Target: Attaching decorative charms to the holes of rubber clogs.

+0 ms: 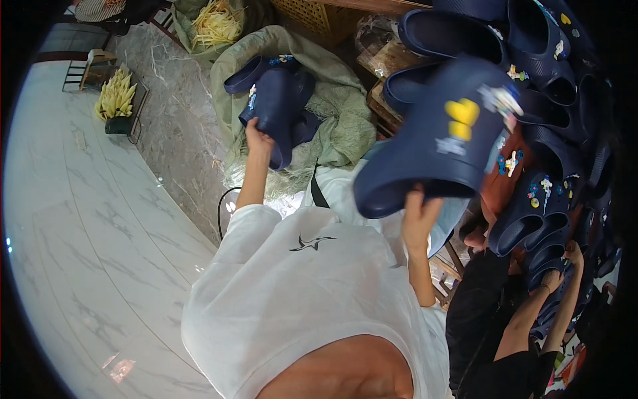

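My right hand [420, 216] is closed on the opening edge of a navy foam clog [419, 156], lifted close to me and slightly blurred. Yellow and white charms are fixed on its upper. My left hand [259, 138], further off to the left, grips another navy clog [276, 93] by its edge, over a greenish woven sack [345, 106]. More navy clogs [244, 76] lie in the mouth of that sack, partly hidden by the held one.
Many navy clogs with charms [452, 36] are heaped at the right. A co-worker's hands [551, 279] touch clogs at lower right. Another sack [183, 30] holds pale yellow strips at the back. A dark-potted yellowish bunch [117, 96] stands on the left by the tiled floor [93, 233].
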{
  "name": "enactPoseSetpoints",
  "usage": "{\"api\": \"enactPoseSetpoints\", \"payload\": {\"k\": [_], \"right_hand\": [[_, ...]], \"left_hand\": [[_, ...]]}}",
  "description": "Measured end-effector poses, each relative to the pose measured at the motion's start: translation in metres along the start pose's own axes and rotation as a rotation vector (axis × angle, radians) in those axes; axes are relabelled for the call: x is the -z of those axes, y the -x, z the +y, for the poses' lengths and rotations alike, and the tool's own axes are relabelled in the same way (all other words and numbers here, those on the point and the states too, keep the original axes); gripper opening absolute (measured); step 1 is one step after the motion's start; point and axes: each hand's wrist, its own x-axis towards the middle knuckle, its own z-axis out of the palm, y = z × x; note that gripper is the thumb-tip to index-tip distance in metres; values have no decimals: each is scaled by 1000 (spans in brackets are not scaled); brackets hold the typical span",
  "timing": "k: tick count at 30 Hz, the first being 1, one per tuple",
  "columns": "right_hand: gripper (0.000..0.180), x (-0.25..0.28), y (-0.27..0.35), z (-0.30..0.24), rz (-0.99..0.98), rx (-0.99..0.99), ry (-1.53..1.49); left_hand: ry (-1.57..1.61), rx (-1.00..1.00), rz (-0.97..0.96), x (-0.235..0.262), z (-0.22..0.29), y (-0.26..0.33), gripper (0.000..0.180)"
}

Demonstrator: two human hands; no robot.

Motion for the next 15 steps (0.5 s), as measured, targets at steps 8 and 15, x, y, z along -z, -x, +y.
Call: {"api": "enactPoseSetpoints", "payload": {"k": [8,15], "right_hand": [[34,-109,-33,11,-622,51,191],[52,-176,-57,81,-728,-131,169]], "left_hand": [[157,-289,120,32,78,9,20],[267,-348,-41,23,100,21,36]]}}
